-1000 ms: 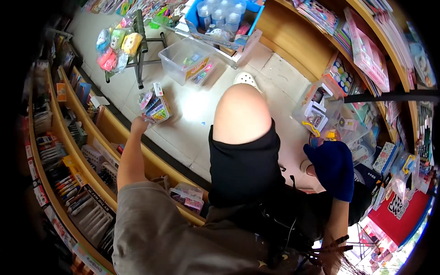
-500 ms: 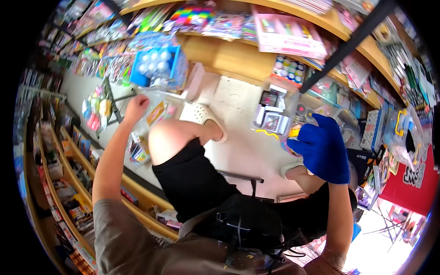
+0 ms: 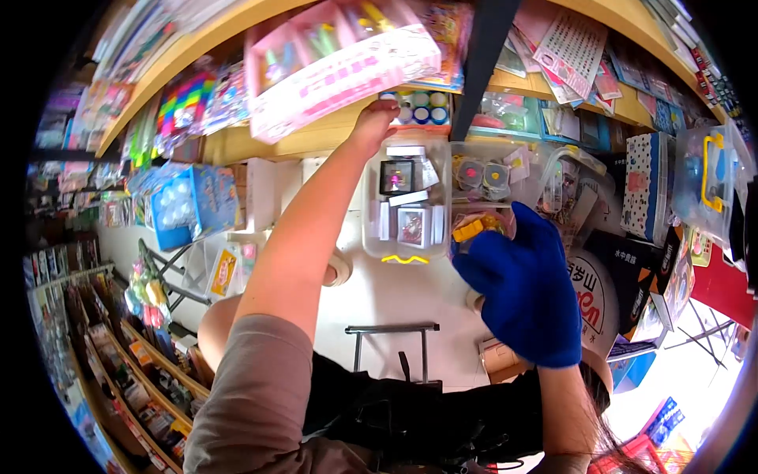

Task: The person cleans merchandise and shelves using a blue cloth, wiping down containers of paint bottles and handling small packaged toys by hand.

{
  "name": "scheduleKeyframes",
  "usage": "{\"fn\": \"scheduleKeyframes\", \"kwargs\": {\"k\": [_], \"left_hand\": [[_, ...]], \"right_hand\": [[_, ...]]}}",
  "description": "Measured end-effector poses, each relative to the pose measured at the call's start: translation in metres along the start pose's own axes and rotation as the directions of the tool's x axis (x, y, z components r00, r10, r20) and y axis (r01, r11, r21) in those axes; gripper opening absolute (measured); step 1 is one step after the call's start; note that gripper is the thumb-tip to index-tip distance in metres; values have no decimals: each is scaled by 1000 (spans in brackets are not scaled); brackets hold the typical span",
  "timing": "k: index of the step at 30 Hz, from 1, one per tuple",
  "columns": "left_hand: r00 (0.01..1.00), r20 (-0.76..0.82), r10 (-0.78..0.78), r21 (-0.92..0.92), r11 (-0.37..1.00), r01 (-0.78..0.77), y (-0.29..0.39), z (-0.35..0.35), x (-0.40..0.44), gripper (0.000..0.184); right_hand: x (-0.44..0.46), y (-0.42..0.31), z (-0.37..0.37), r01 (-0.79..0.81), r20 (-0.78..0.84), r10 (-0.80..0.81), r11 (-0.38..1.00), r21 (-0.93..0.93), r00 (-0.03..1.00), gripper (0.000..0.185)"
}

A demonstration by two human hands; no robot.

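My bare left hand reaches forward to the shelf. Its fingers are bent at the left end of a tray of small round-capped jars; what they grip, if anything, is hidden. On my right hand is a blue knitted glove. Its thumb and a finger stand apart, with nothing seen between them. Just beyond the glove lies a yellow item in a round container. A clear plastic bin with small boxes stands below my left hand.
A pink display box overhangs the shelf beside my left forearm. A dark post rises right of the jars. Clear containers and a black carton crowd the right. A blue box stands left; a metal stand is near my legs.
My left hand has swung from the far left to the jars on the shelf. The view has turned right and moved nearer the shelf. My gloved right hand stays beside the containers.
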State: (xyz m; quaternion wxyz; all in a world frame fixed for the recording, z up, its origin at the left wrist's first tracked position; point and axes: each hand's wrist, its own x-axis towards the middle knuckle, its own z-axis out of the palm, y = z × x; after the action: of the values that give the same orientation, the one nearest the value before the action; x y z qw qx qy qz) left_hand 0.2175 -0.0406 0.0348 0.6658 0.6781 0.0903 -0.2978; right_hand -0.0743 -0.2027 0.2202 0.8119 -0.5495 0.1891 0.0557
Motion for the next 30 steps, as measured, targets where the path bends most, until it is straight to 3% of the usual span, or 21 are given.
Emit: {"fn": "scheduleKeyframes", "kwargs": {"k": [4,5,6,8,30], "left_hand": [[994,-1,109,-300,948,-104,-27,26,84,21],[988,-1,154,-311,939,-146,-33,27,102,21],[982,95,161,-317,940,-124,-45,17,133,23],[982,69,173,-350,926,-139,-41,20,146,23],[969,-150,198,-585,772,-249,-18,46,150,22]], "right_hand": [[8,1,-16,-37,-76,41,998,57,996,36],[10,2,-20,-45,-92,51,997,69,994,36],[14,3,-24,-52,-106,60,996,79,992,35],[16,3,-30,-62,-129,74,994,92,989,35],[17,8,-31,-51,-190,78,989,142,979,33]]}}
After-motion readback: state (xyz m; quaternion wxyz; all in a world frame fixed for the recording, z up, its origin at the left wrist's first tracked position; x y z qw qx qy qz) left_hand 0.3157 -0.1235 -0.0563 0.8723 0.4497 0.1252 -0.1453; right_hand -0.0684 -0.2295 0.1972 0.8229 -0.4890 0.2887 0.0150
